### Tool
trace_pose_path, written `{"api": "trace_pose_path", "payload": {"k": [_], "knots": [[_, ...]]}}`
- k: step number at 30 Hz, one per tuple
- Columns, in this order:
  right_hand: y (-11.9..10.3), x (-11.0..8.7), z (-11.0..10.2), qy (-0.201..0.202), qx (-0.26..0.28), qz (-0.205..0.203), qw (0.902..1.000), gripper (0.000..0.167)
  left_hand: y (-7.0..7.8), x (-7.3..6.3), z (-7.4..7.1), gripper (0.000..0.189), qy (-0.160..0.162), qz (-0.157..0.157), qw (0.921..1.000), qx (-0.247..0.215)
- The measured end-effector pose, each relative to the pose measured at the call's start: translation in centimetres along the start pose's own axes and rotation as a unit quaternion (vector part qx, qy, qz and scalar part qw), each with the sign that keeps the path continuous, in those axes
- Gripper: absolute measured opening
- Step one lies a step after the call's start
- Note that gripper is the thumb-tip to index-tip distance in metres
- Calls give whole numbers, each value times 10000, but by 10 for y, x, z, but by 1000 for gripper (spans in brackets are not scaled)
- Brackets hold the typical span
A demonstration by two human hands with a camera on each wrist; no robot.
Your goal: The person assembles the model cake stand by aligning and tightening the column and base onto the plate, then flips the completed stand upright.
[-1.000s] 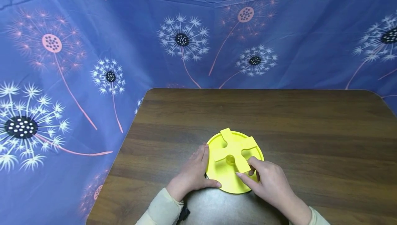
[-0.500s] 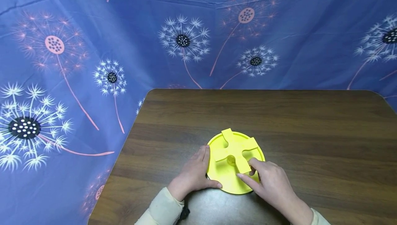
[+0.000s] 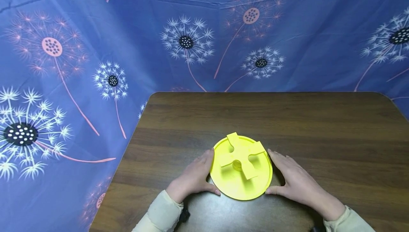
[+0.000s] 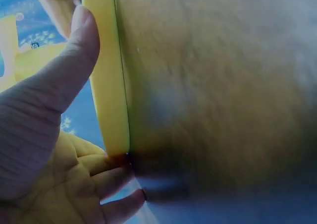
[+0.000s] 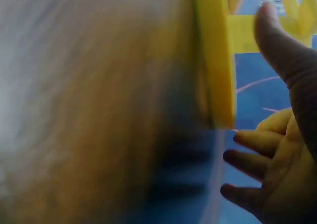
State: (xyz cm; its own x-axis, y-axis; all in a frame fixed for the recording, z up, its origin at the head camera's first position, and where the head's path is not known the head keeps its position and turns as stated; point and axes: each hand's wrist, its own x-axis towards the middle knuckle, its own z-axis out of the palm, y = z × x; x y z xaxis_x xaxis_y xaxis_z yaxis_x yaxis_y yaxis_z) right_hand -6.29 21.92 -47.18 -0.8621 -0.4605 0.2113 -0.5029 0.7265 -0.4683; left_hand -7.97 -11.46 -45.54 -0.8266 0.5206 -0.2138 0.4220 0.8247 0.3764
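Observation:
A round yellow base (image 3: 230, 185) with a raised lip lies on the table. Above it, on a short post (image 3: 237, 165), stands a flat yellow four-armed cross (image 3: 241, 152). My left hand (image 3: 193, 177) is at the left edge of the base, fingers extended and thumb spread toward the front. In the left wrist view its fingertips meet the yellow rim (image 4: 110, 95). On the opposite side my right hand (image 3: 297, 180) is spread the same way. The right wrist view shows its fingers (image 5: 257, 142) close to the rim (image 5: 220, 60); contact is hard to tell.
The brown wood-grain table (image 3: 335, 136) extends behind and to both sides of the base. A blue cloth with dandelion prints (image 3: 137, 29) hangs along the back and left edges. Near the left sleeve (image 3: 163, 210) is a small black item (image 3: 184, 215).
My right hand has let go of the cross's front arm and moved right, to the edge of the base. My left thumb has slid slightly left, off the base's front. The cross stays put.

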Motion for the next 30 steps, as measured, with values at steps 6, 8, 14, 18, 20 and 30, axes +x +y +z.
{"api": "trace_pose_path", "payload": {"k": [6, 8, 14, 18, 20, 30], "knots": [[6, 0, 8, -347, 428, 5, 9985, 121, -5, 1, 0, 127, 48, 17, 9999, 95], [8, 0, 9, -343, 406, -15, 9986, 119, -5, 1, 0, 124, 79, 9, 9999, 100], [10, 5, 10, -356, 401, 47, 9986, 116, -6, 2, 1, 121, 281, 97, 9994, 150], [11, 5, 11, -258, 336, 180, 9989, 118, -6, 3, 2, 121, 395, 198, 9988, 216], [10, 4, 12, -223, 362, 285, 9987, 119, -7, 3, 2, 121, 401, 237, 9987, 203], [7, 0, -10, -92, 1538, 818, 9847, 105, -16, -2, -10, 109, 553, 390, 9860, -1526]]}}
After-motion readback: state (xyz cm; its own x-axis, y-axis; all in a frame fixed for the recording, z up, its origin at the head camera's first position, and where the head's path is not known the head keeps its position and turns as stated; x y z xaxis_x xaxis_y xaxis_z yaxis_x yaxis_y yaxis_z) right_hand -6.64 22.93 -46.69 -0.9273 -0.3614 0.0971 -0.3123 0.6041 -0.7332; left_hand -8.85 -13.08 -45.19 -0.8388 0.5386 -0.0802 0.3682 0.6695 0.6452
